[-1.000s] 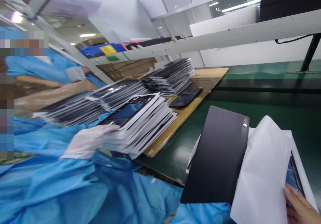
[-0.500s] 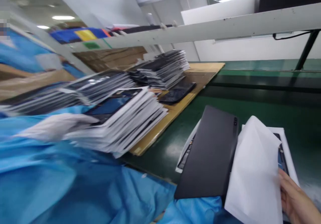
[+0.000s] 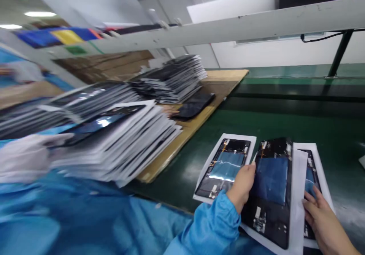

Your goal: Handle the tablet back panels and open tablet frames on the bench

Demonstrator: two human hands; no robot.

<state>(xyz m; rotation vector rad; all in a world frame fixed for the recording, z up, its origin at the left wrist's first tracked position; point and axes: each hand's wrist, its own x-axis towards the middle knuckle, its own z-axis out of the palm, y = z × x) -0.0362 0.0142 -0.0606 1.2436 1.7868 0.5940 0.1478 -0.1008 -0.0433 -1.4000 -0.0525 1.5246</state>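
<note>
Tablet shell (image 3: 270, 186): now flipped, internals up, gripped at its edges between left hand (image 3: 242, 184) and right hand (image 3: 319, 213), over white sheet (image 3: 298, 194); second shell (image 3: 225, 167) just left; stacks (image 3: 119, 141) further left.

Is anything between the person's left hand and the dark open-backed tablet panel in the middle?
Nothing visible: the left hand already grips the left edge of the dark tablet panel. The right hand rests by the white paper sheet on its right side.

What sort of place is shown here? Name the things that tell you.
Probably an electronics assembly line: a green conveyor belt, stacks of panels on paper sheets, and an opened tablet panel held between the left hand and right hand.
</note>
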